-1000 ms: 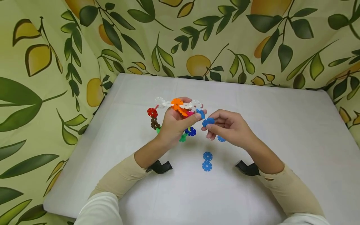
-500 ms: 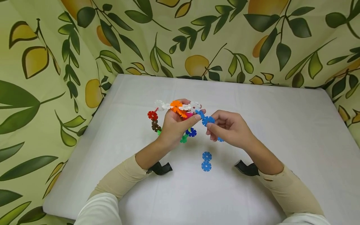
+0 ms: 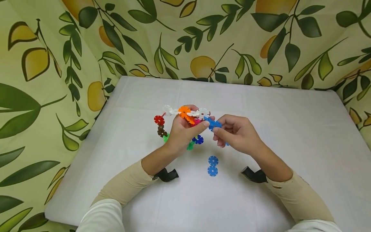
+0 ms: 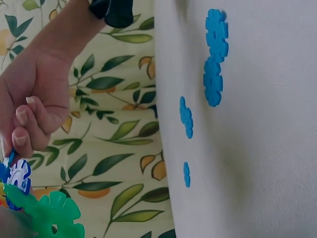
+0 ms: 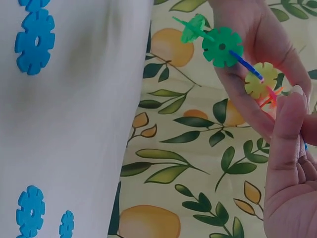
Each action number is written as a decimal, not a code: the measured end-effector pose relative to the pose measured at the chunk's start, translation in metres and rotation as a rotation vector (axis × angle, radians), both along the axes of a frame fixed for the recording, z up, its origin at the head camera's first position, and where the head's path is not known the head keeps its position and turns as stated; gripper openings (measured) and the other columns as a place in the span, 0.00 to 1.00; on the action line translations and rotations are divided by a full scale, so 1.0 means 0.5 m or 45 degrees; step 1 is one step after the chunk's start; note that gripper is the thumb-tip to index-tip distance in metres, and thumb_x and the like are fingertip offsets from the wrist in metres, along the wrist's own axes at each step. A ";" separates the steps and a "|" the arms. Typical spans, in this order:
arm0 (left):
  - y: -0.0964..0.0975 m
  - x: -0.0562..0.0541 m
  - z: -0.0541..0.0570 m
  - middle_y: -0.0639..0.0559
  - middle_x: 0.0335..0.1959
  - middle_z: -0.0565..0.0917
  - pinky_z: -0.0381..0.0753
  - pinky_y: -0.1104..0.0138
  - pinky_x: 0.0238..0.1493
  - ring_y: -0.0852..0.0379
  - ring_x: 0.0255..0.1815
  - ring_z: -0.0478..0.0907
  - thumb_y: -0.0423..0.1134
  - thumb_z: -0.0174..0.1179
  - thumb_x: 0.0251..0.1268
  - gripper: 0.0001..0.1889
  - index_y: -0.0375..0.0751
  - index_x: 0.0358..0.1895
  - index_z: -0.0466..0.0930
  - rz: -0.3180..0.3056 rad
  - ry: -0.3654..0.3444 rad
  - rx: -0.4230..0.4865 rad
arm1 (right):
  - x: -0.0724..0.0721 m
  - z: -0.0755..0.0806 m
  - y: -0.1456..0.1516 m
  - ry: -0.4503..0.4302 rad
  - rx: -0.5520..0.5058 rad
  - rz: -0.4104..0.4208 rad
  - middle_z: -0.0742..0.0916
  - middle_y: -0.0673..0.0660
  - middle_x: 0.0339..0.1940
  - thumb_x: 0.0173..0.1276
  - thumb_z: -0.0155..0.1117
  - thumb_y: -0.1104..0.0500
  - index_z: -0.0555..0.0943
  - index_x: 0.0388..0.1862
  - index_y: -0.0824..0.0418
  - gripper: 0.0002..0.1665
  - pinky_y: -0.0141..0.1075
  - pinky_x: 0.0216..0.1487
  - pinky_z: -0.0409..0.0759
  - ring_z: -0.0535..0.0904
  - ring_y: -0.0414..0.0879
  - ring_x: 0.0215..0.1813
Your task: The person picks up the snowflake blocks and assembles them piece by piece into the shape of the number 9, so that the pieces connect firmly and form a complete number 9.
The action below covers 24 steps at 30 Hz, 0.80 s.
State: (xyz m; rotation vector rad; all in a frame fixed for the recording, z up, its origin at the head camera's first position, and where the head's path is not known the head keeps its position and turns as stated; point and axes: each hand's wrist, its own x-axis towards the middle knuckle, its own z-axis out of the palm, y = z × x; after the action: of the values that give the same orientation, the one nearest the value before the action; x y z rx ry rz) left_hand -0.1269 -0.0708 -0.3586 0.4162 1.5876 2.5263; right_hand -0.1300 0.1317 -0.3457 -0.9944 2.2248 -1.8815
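Note:
My left hand (image 3: 182, 133) holds a looped chain of interlocking snowflake discs, with an orange disc (image 3: 183, 111), white, red, brown, green and dark blue ones showing around it. The thumb and fingers of my right hand (image 3: 242, 133) pinch a light blue snowflake disc (image 3: 215, 125). That disc overlaps another light blue one at the chain's end, by my left thumb tip. In the right wrist view, a green disc (image 5: 222, 47) and a pale yellow disc (image 5: 261, 81) hang beside my left palm; the right fingers hide the blue joint there.
Two light blue discs (image 3: 213, 166) lie in a line on the white-covered table (image 3: 304, 145). More blue discs (image 4: 186, 117) lie farther along, mostly behind my right hand in the head view. A leaf-patterned cloth (image 3: 203, 38) hangs behind the table.
The blue disc in my right hand has come against the blue disc at the chain's end, closing the gap between them. My left hand and the chain have shifted slightly right and down.

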 end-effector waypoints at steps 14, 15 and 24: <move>-0.008 -0.013 -0.001 0.34 0.58 0.80 0.80 0.57 0.55 0.41 0.57 0.81 0.25 0.57 0.72 0.21 0.40 0.62 0.62 -0.001 -0.106 -0.006 | -0.058 -0.020 0.039 0.046 1.118 0.075 0.87 0.54 0.42 0.63 0.74 0.63 0.85 0.47 0.61 0.14 0.42 0.43 0.83 0.82 0.48 0.41; -0.008 -0.013 0.000 0.35 0.59 0.79 0.80 0.57 0.55 0.41 0.58 0.80 0.26 0.57 0.72 0.21 0.40 0.63 0.62 0.001 -0.127 -0.002 | -0.062 -0.025 0.041 0.060 1.248 0.062 0.87 0.55 0.44 0.62 0.75 0.62 0.85 0.49 0.61 0.17 0.43 0.45 0.84 0.82 0.49 0.42; -0.006 -0.014 0.009 0.36 0.62 0.78 0.84 0.61 0.48 0.43 0.61 0.79 0.34 0.55 0.73 0.19 0.42 0.63 0.64 -0.010 -0.258 0.096 | -0.090 -0.073 0.049 0.005 1.515 0.053 0.80 0.54 0.35 0.55 0.80 0.64 0.83 0.44 0.59 0.19 0.41 0.40 0.82 0.76 0.48 0.36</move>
State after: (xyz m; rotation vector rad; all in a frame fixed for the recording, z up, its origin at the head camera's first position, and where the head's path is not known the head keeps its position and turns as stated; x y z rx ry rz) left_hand -0.1338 -0.0739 -0.3542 0.1666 1.4191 2.5353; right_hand -0.1748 0.1563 -0.3824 -0.7334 2.5865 -0.2759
